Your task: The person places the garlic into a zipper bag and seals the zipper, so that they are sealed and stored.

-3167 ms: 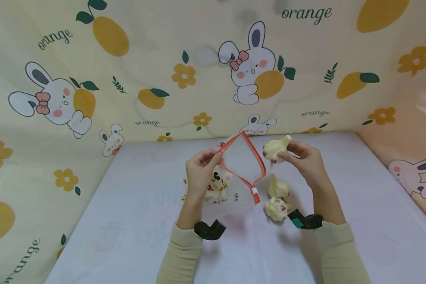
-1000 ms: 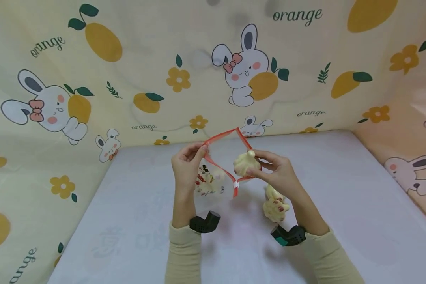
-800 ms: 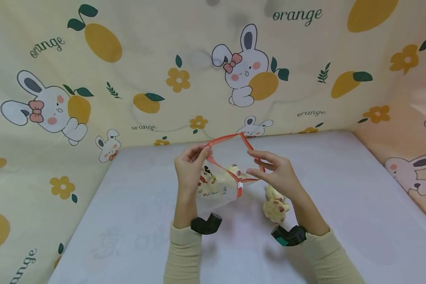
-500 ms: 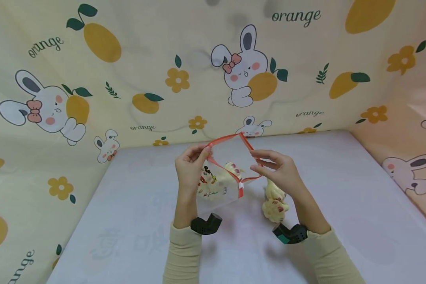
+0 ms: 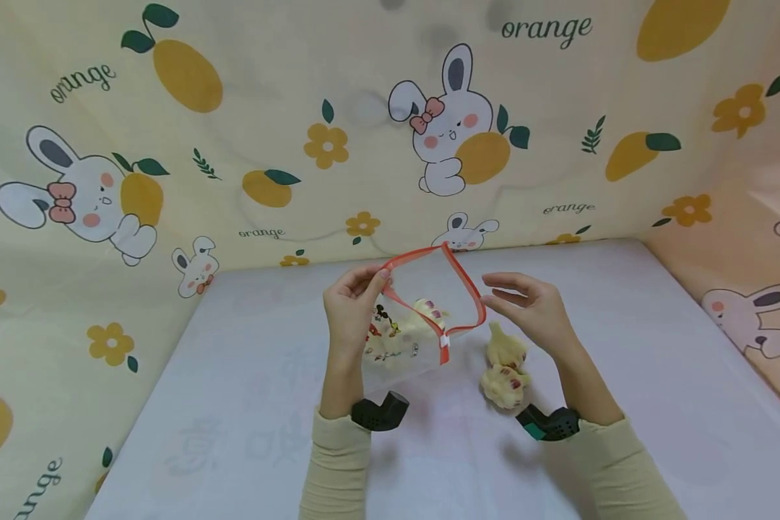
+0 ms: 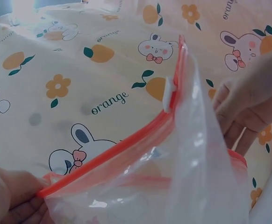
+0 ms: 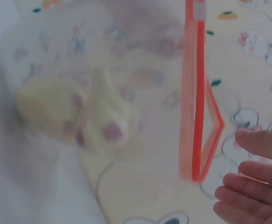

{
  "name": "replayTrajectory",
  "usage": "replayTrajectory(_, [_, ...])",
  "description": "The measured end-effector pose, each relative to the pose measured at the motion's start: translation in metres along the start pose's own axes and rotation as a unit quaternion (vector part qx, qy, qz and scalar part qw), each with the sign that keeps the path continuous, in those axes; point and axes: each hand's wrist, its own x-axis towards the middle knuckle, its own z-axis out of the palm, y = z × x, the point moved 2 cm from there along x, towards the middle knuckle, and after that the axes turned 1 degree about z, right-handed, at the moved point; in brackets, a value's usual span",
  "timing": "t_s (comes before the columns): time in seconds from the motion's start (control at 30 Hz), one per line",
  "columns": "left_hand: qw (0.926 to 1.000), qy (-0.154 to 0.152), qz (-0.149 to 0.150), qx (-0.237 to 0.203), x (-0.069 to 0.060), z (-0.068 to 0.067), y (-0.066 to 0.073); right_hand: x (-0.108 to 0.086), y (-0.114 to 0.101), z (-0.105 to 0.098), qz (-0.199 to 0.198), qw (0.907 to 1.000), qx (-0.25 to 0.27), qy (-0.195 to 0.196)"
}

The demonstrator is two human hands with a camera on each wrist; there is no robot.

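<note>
My left hand [image 5: 354, 307] pinches the red zip edge of a clear printed bag [image 5: 396, 361], whose mouth gapes in a diamond shape. Pale garlic bulbs with purple marks [image 5: 429, 310] lie inside the bag; the right wrist view shows two bulbs [image 7: 110, 116] through the plastic. My right hand [image 5: 539, 310] holds nothing, its fingers extended just right of the bag's mouth. Below it, two more garlic bulbs [image 5: 507, 350] rest against each other on the table. In the left wrist view a white slider [image 6: 169, 95] sits on the red zip.
The white-covered table [image 5: 234, 404] reaches back to a cloth wall [image 5: 364, 72] printed with rabbits and oranges. A similar cloth stands at the right side. Black wrist cameras [image 5: 380, 412] sit on both wrists.
The right hand has let go of its garlic bulb, which is now in the bag, and has drawn back to the right, off the bag's edge. The left hand keeps its pinch.
</note>
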Motion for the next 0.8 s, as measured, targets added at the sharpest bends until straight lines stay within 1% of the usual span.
replayTrajectory(0.17, [1.0000, -0.002, -0.003, -0.001, -0.001, 0.001, 0.000, 0.000, 0.015, -0.009, -0.003, 0.9996, -0.020, 0.017])
replayTrajectory(0.37, [1.0000, -0.001, -0.004, 0.001, -0.001, 0.002, 0.000, 0.001, 0.023, -0.016, 0.002, 0.9996, -0.028, 0.003])
replayTrajectory(0.57, [1.0000, 0.004, -0.005, 0.004, -0.001, 0.002, 0.001, 0.003, 0.029, -0.020, 0.023, 0.9968, -0.058, -0.050])
replayTrajectory(0.8, [0.9999, -0.001, -0.012, 0.001, -0.001, 0.003, 0.000, 0.004, 0.043, -0.023, 0.067, 0.9884, -0.084, -0.107])
